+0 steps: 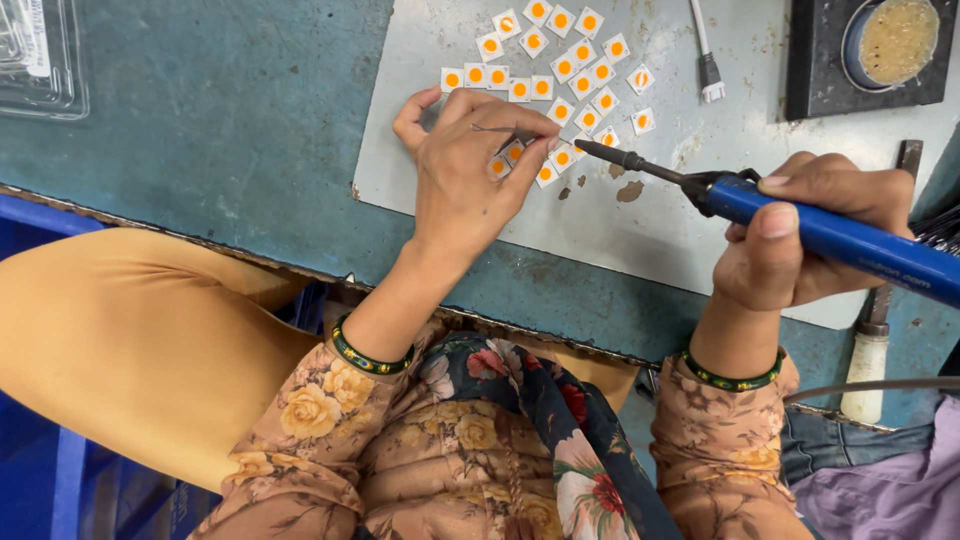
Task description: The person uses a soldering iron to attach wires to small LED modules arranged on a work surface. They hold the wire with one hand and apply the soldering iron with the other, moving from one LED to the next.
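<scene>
My right hand point(800, 235) grips a blue-handled soldering iron point(830, 235); its dark tip point(590, 150) points left toward a cluster of small white square chips with orange centres point(560, 70) on a grey metal sheet point(680, 220). My left hand point(470, 165) rests palm down over the near edge of the cluster, fingers pressing on a few chips point(500, 165) and pinching a thin strand of wire. The iron's tip sits just right of my left fingertips, beside a chip point(562, 157).
A dark stand with a round tin of brassy tip cleaner point(890, 40) sits at the back right. A white cable connector point(710, 75) lies behind the chips. A white-handled tool point(870, 360) lies at the right edge, and a clear plastic tray point(40, 50) at the far left.
</scene>
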